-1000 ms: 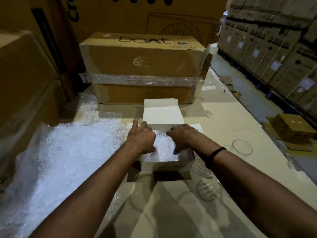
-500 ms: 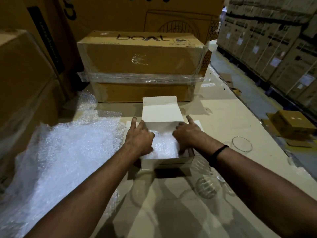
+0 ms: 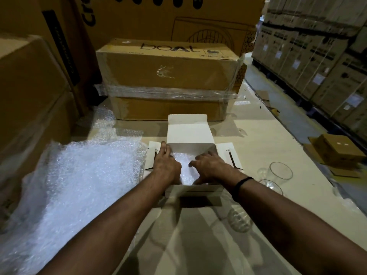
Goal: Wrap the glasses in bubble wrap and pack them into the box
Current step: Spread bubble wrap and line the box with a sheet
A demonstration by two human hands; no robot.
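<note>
A small white box (image 3: 189,132) stands open on the table, its lid flap raised at the back and its side flaps spread out. Inside lies a bubble-wrapped bundle (image 3: 183,168). My left hand (image 3: 165,165) presses on the bundle's left side, its index finger along the box's left wall. My right hand (image 3: 211,167) presses on the right side with spread fingers. To the right of the box, one bare glass (image 3: 280,171) stands upright and a second glass (image 3: 272,186) is beside it. A third glass (image 3: 238,220) lies under my right forearm.
A big loose sheet of bubble wrap (image 3: 79,185) covers the table's left half. A brown taped carton (image 3: 168,80) stands just behind the box, with large cartons (image 3: 29,92) at the left. To the right, the table edge drops to a floor with a small carton (image 3: 335,151) and stacked boxes.
Both hands have shifted on the bundle in the box. My right hand has moved from the box's right rim onto the bundle. The view has moved slightly.
</note>
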